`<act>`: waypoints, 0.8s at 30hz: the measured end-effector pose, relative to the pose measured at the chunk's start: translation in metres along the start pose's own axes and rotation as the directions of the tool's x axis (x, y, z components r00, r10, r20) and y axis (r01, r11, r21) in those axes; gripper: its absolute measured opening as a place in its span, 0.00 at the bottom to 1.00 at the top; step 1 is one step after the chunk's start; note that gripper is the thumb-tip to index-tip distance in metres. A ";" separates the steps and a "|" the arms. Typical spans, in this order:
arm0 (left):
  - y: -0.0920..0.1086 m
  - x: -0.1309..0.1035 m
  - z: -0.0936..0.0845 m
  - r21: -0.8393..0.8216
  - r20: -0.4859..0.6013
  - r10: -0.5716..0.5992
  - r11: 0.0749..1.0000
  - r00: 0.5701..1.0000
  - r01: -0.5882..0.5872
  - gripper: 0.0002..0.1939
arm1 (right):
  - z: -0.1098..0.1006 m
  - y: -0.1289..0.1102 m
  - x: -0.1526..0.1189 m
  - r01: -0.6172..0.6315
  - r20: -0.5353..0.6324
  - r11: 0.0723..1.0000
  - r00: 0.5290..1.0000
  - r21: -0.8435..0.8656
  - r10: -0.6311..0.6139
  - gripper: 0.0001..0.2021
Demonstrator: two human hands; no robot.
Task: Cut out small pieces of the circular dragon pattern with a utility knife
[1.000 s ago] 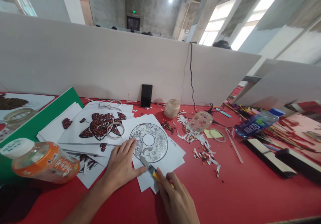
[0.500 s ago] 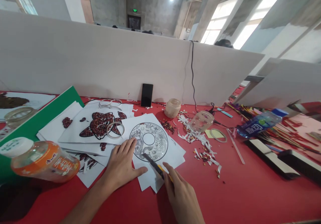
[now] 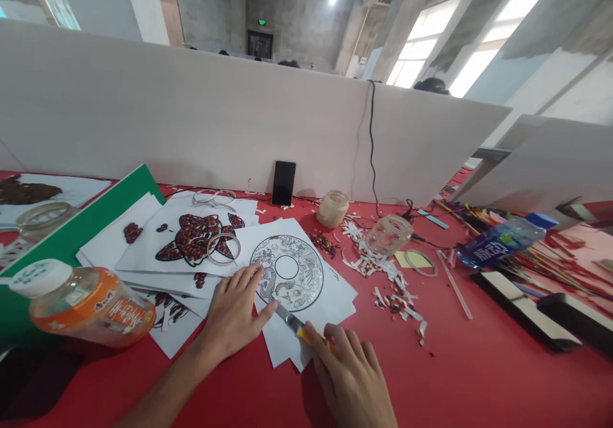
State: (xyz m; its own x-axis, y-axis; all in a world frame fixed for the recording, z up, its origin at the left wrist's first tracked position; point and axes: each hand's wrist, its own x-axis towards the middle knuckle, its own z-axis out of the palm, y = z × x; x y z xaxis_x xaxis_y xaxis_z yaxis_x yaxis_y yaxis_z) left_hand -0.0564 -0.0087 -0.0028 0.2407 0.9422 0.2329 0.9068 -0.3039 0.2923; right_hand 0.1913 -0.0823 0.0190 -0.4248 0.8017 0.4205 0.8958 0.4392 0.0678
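Observation:
A printed sheet with a round dragon-like pattern lies on other white papers. My left hand rests flat on its left edge, fingers spread, holding nothing. My right hand is closed around a yellow-handled craft knife. The knife's blade lies low over the lower left rim of the circle, its tip close to my left thumb. Left of the pattern, a drawing filled with dark red beans carries a tape ring.
An orange-labelled bottle stands at left before a green board. Behind are a phone, jars and a white partition. Paper scraps, a blue bottle and a black case lie right.
My right hand has turned, and the knife blade lies at a flatter angle with more of its metal showing. My left thumb is nearer the blade tip. The view has shifted slightly.

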 end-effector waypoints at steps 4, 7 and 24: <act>0.003 0.002 0.001 0.002 -0.013 -0.034 0.999 0.999 0.034 0.31 | 0.002 -0.001 0.029 -0.061 0.082 0.982 0.996 0.180 0.046 0.13; 0.005 0.003 0.001 -0.003 -0.011 -0.053 0.999 0.999 0.053 0.31 | 0.009 -0.009 0.072 -0.161 0.289 0.947 0.954 0.277 0.078 0.08; 0.006 0.003 -0.002 -0.039 0.032 -0.078 0.996 0.996 0.079 0.32 | 0.022 -0.026 0.138 -0.062 0.576 0.987 0.817 0.151 -0.037 0.08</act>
State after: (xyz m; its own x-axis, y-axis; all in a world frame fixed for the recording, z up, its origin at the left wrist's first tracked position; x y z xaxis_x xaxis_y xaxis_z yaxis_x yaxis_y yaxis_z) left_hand -0.0511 -0.0076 0.0015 0.1804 0.9670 0.1801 0.9087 -0.2339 0.3458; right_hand 0.1067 0.0262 0.0558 -0.4549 0.8721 -0.1802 0.8905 0.4447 -0.0959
